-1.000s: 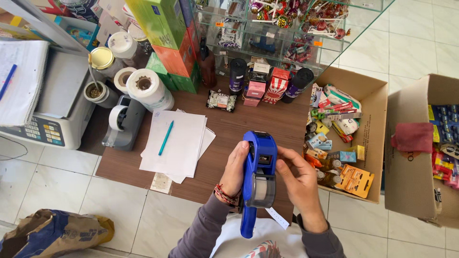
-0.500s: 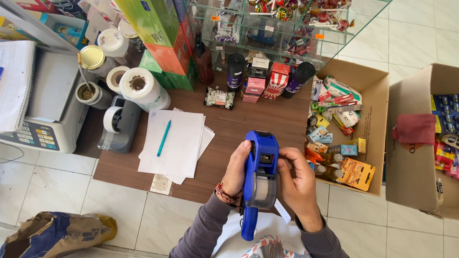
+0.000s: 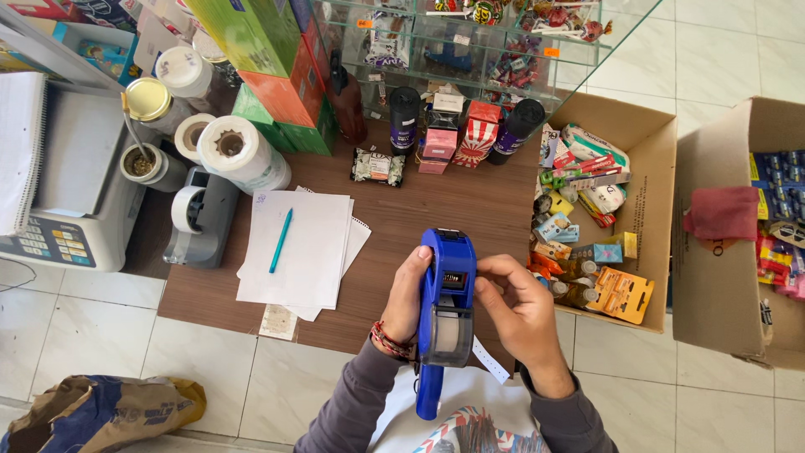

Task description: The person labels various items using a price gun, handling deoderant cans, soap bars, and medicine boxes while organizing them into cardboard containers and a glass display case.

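Closest to me, my left hand (image 3: 408,298) is wrapped around the body of the blue price labeller (image 3: 445,315), clamped on it from the side, holding it upright above the near edge of the brown table (image 3: 436,205). My right hand (image 3: 521,312) comes in from the other side, fingers (image 3: 495,267) curled onto the small dial window near the top, pressing rather than gripping. A strip of white label tape (image 3: 490,359) trails loose from under the gun; I judge it could snag or tear if my right wrist drags across it, and the gun could slip, since only one hand truly carries it. Just beyond, a teal pen (image 3: 281,240) lies on a stack of white paper (image 3: 302,247), with a tape dispenser (image 3: 199,220) to its left. Right of my hands, an open cardboard box (image 3: 650,151) crammed with small packets sits close, crowding that elbow. Farther off, bottles and cartons line up before the glass display case (image 3: 470,42).
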